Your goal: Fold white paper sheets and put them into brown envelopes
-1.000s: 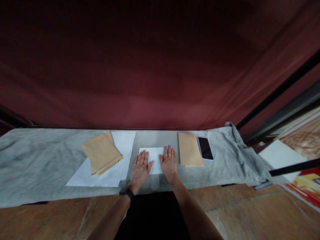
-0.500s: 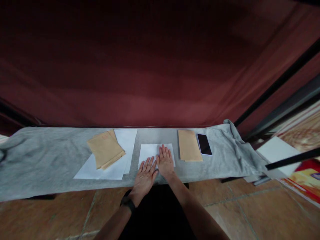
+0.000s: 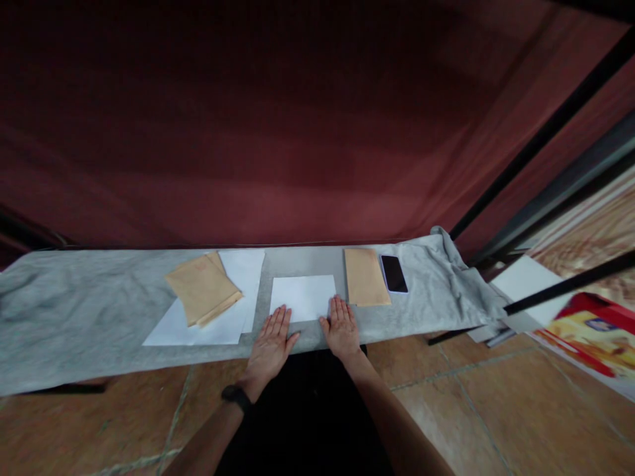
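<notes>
A white sheet of paper (image 3: 303, 297), about half the size of the sheets at the left, lies flat in front of me; whether it is folded I cannot tell. My left hand (image 3: 272, 342) rests at its near left corner, palm down and fingers stretched out. At the near right corner lies my right hand (image 3: 342, 328), also flat, its fingertips at the paper's edge. Neither hand grips anything. To the left, brown envelopes (image 3: 201, 287) lie askew on larger white sheets (image 3: 173, 330). More brown envelopes (image 3: 366, 277) lie stacked to the right.
Beside the right-hand envelopes is a phone (image 3: 394, 274) with a dark screen. A grey cloth (image 3: 99, 311) covers the narrow table, rumpled at both ends. Behind it hangs a dark red curtain (image 3: 278, 165). A black bar (image 3: 570, 287) and a colourful box (image 3: 595, 337) stand at the right.
My hands have moved apart from the middle of the paper to its near corners, uncovering most of it. The whole view has shifted slightly.
</notes>
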The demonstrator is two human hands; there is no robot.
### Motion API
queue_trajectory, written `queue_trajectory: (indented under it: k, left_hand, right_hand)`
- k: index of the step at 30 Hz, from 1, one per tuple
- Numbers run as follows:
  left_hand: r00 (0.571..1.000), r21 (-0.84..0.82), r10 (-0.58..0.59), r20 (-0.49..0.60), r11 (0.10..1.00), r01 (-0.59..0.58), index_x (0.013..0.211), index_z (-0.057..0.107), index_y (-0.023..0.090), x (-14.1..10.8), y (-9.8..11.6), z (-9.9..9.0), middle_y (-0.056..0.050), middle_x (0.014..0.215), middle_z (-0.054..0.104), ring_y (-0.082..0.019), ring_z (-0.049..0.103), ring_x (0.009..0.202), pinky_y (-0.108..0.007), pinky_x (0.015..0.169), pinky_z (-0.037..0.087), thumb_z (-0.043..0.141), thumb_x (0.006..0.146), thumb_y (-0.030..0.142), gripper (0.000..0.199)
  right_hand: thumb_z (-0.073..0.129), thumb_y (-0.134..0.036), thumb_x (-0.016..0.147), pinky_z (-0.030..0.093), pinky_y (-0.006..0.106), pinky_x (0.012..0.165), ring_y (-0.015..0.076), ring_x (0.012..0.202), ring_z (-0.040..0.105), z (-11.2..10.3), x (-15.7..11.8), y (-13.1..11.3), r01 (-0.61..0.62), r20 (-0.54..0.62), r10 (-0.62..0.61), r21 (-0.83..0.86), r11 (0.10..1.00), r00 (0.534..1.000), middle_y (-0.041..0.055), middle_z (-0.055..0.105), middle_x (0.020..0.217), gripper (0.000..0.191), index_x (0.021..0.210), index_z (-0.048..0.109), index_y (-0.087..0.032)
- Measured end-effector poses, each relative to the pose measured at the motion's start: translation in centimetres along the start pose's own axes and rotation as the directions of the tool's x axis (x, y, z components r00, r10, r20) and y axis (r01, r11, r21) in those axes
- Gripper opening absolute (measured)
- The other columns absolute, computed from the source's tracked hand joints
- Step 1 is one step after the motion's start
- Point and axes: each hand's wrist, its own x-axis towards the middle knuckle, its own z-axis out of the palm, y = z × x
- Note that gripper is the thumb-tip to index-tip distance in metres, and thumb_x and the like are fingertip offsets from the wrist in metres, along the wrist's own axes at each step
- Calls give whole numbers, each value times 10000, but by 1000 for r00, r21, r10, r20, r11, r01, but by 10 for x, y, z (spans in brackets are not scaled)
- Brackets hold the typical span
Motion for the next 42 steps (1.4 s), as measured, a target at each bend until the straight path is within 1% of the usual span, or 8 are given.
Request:
queue_trajectory:
  k: [15, 19, 24, 30, 32, 35, 39, 42]
  left_hand:
    - [996, -26, -88, -33, 996, 87, 1460, 428, 58, -24, -11, -2, -195, 1516, 437, -290, 346, 1449, -470, 1191, 301, 279, 998, 538, 682]
    - [994, -32, -95, -62, 995, 93, 1486, 386, 59, -16, 9, -3, -189, 1538, 406, -282, 315, 1465, -478, 1202, 278, 287, 1010, 481, 643]
    - [1000, -69, 28, 9, 997, -28, 1495, 377, 73, 8, 47, 2, -162, 1553, 390, -244, 301, 1473, -461, 1210, 268, 290, 1011, 337, 558]
    - [1000, -99, 4, 25, 995, -1, 1483, 402, 81, 7, 36, 2, -167, 1558, 376, -256, 315, 1467, -452, 1199, 285, 322, 1007, 401, 579]
    - [999, -115, -24, 32, 993, 27, 1473, 420, 80, 7, 31, 0, -176, 1544, 398, -270, 335, 1457, -452, 1187, 307, 325, 1005, 420, 586]
    - [996, -129, -71, 60, 989, 78, 1448, 460, 94, 15, 36, -3, -185, 1515, 441, -300, 379, 1432, -478, 1160, 340, 350, 995, 423, 570]
    - [990, -100, -94, 108, 989, 104, 1433, 478, 104, 33, 55, -4, -189, 1499, 465, -319, 399, 1416, -504, 1153, 325, 399, 977, 373, 535]
    - [982, -55, -138, 129, 988, 146, 1425, 480, 78, 40, 67, -5, -217, 1490, 465, -348, 403, 1408, -525, 1146, 310, 430, 967, 367, 544]
  right_hand:
    - [268, -458, 1045, 306, 507, 1155, 330, 1435, 353, -17, -31, 19, -7, 15, 7, -18, 1000, 1000, 240, 353, 1547, 644, 1507, 342, -15]
    - [248, -446, 1049, 311, 512, 1148, 328, 1438, 350, -20, -28, 10, -19, -2, 19, -15, 1000, 1000, 238, 349, 1548, 636, 1508, 340, -17]
    - [276, -386, 1056, 298, 435, 1169, 242, 1443, 356, -16, -15, -17, 124, 57, -126, 39, 992, 990, 109, 388, 1559, 524, 1511, 380, -148]
    - [399, -382, 1025, 285, 451, 1168, 273, 1414, 392, -17, -21, 0, 94, 50, -94, 5, 996, 994, 184, 419, 1529, 553, 1480, 409, -68]
    - [412, -339, 1013, 313, 449, 1145, 282, 1383, 427, -23, -20, 6, 43, 60, -43, 16, 999, 997, 190, 459, 1502, 529, 1463, 431, -61]
    - [453, -256, 966, 400, 450, 1051, 313, 1258, 537, -32, -5, 2, -141, 92, 138, 28, 990, 986, 215, 568, 1385, 494, 1423, 479, -71]
    - [514, -226, 897, 469, 426, 937, 332, 1090, 631, -40, 26, -11, -375, 196, 348, 124, 919, 917, 251, 646, 1190, 431, 1286, 579, -53]
    - [550, -221, 868, 498, 374, 842, 308, 999, 674, -43, 43, -12, -495, 270, 440, 193, 847, 857, 241, 682, 1102, 341, 1159, 633, -65]
